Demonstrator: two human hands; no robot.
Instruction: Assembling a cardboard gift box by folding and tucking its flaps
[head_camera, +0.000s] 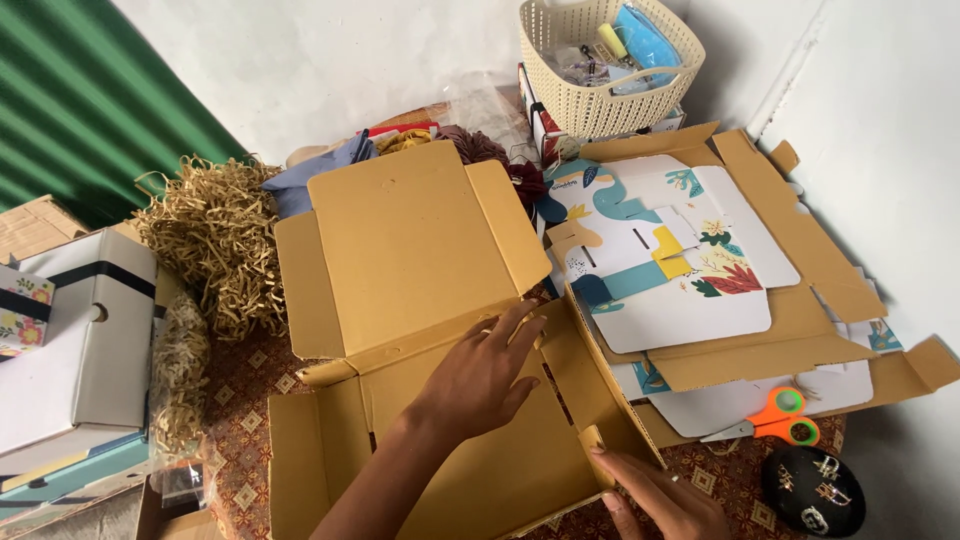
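An unfolded brown cardboard box (410, 230) lies flat on the patterned mat, its lid panel tilted up toward the wall. My left hand (480, 375) rests palm down on the crease between lid and base, fingers stretched out and pressing on the fold. My right hand (660, 495) is at the bottom right. Its fingertips touch the small tab at the near end of the box's right side flap (600, 395), which stands up on edge. Neither hand holds anything.
A stack of flat printed and brown box blanks (690, 270) lies to the right, with orange scissors (775, 415) and a black oval pad of rings (812, 490) near it. A cream basket (610, 70) stands at the back. Paper shred (215, 235) and a white box (80, 330) sit to the left.
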